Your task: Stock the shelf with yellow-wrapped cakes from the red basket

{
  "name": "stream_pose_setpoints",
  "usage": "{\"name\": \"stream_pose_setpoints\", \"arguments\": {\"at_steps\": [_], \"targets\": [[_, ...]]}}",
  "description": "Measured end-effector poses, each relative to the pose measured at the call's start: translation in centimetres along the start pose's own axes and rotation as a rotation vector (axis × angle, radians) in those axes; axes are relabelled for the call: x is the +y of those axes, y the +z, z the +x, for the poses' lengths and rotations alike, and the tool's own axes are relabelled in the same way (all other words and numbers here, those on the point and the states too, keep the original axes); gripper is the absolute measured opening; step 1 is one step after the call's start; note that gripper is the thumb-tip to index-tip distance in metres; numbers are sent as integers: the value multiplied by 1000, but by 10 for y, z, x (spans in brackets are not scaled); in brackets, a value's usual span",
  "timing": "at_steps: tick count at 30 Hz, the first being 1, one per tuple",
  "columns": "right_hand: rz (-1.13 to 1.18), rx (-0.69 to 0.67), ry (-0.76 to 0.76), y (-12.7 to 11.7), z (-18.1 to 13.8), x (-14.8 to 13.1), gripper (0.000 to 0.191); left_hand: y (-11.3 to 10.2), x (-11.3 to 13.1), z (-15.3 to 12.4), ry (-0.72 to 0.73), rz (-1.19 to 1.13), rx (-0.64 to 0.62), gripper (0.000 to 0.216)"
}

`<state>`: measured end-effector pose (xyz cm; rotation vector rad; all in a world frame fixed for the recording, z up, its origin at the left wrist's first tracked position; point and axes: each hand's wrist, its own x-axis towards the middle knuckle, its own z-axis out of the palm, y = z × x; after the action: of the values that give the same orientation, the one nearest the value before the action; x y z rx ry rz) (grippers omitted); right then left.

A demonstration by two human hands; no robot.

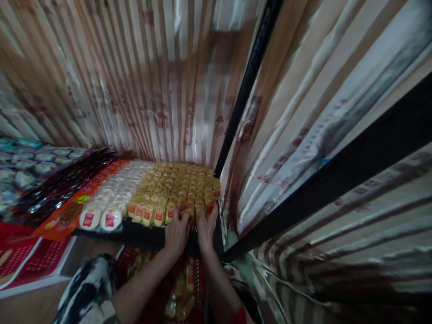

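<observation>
Rows of small yellow snacks in clear wrappers (160,191) stand on a dark shelf (141,231). Their front pieces carry red and white labels. At the front edge, toward the right end, my left hand (177,231) has its fingers curled against the wrapped snacks. Just beside it, my right hand (207,227) closes on a wrapped snack near the shelf's corner. The fingers partly cover what each hand grips, and the picture is dim there. Below the shelf, between my forearms, an open red box (199,281) contains more yellow wrapped snacks (178,301).
Left of the yellow rows are round white packs (111,218), an orange packet (57,225), dark shiny packets (64,180) and pale wrapped items (33,162). A red printed carton (30,256) lies lower left. Black posts (248,85) and striped plastic sheeting (151,81) bound the shelf.
</observation>
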<state>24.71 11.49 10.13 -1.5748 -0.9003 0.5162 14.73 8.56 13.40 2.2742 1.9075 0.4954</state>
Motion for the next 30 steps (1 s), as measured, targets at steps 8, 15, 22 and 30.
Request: {"name": "stream_pose_setpoints", "arguments": {"at_steps": [8, 15, 22, 30], "targets": [[81, 19, 71, 1, 3, 0, 67, 8, -11, 3, 181, -92, 112, 17], [125, 98, 121, 4, 4, 8, 65, -5, -23, 7, 248, -256, 285, 34], [7, 78, 83, 13, 1, 15, 67, -37, -11, 42, 247, -415, 469, 36], [-74, 132, 41, 20, 3, 24, 61, -41, 55, 98, 370, -490, 155, 37]]}}
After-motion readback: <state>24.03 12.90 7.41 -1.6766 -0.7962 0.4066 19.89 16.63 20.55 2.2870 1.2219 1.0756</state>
